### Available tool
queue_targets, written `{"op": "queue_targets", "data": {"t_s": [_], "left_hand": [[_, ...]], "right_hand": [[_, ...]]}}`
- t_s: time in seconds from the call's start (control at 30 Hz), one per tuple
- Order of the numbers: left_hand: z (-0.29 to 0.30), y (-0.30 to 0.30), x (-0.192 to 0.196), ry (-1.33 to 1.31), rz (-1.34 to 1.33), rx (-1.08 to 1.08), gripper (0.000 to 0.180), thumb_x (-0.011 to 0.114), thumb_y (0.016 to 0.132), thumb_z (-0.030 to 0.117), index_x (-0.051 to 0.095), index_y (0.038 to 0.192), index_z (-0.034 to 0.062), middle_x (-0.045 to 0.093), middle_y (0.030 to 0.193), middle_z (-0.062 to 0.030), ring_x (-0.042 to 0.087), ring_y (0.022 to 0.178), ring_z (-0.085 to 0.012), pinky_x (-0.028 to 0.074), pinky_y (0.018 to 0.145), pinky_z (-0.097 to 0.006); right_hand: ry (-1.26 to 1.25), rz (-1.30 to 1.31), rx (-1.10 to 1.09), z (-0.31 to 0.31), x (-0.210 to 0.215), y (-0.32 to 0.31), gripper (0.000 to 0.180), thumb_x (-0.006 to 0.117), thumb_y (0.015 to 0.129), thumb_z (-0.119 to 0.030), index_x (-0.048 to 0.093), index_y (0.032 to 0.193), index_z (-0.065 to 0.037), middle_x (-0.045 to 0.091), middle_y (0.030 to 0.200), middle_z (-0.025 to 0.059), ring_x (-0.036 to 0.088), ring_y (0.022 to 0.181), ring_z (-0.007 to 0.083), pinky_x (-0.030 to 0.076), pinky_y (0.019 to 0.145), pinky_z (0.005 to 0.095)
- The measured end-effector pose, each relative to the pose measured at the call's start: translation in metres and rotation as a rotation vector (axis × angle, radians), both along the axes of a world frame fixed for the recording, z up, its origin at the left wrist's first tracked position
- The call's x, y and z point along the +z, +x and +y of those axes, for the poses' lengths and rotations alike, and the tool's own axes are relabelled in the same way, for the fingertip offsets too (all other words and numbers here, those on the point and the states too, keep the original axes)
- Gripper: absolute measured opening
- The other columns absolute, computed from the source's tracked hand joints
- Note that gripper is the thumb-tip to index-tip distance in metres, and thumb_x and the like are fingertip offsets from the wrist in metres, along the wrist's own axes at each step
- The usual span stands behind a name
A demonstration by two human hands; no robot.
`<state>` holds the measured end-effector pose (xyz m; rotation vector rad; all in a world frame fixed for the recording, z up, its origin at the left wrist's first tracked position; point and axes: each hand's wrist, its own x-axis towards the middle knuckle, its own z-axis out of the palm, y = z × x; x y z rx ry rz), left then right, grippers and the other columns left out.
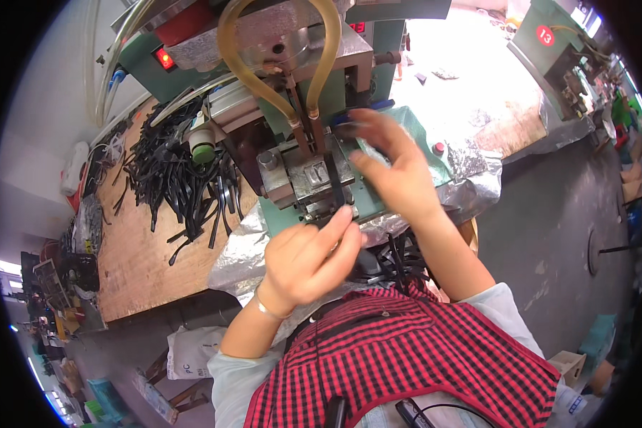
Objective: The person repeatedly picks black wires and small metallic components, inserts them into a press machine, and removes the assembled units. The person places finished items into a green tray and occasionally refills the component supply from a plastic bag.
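A green press machine (pixel 278 50) stands in front of me, with a metal fixture (pixel 312 175) under its head. Along the right side of the fixture lies a thin black strap (pixel 334 178). My left hand (pixel 307 260) is closed in a pinch at the strap's near end, just below the fixture. To the right of the fixture, my right hand (pixel 399 167) is raised over the green base, its thumb and fingers apart. Those fingertips are blurred, and I see nothing between them.
A heap of black straps (pixel 182 171) covers the wooden table (pixel 139 264) at left; more black straps (pixel 399 260) hang near my apron. Silver foil (pixel 242 246) wraps the front edge. A red button (pixel 439 148) sits right of my right hand. Yellowish hoses (pixel 324 43) loop above the fixture.
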<state>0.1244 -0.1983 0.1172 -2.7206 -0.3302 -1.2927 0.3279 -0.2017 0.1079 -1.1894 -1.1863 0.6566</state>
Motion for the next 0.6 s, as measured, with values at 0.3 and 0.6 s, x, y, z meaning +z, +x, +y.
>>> {"op": "queue_targets", "data": {"t_s": [0.3,0.6], "left_hand": [[0.008,0.009,0.006,-0.028,-0.064,-0.075,0.021,0.085,0.075,0.009,0.074,0.094,0.0057,0.076,0.102,-0.0157,0.061,0.057,-0.0141,0.046,0.047,-0.027],[0.023,0.007,-0.008,-0.101,-0.119,-0.040,0.027,0.086,0.074,0.010,0.074,0.097,0.0054,0.076,0.103,-0.0136,0.060,0.058,-0.0145,0.045,0.048,-0.026]], "right_hand": [[0.036,0.103,-0.522,-0.014,-0.063,0.096,0.038,0.058,0.097,0.000,0.055,0.135,-0.001,0.069,0.121,0.0160,0.065,0.112,0.0184,0.050,0.096,0.0307],[0.147,-0.008,-0.542,-0.009,-0.051,0.088,0.035,0.058,0.099,-0.002,0.057,0.134,0.000,0.068,0.122,0.0151,0.065,0.117,0.0218,0.049,0.100,0.0327]]}}
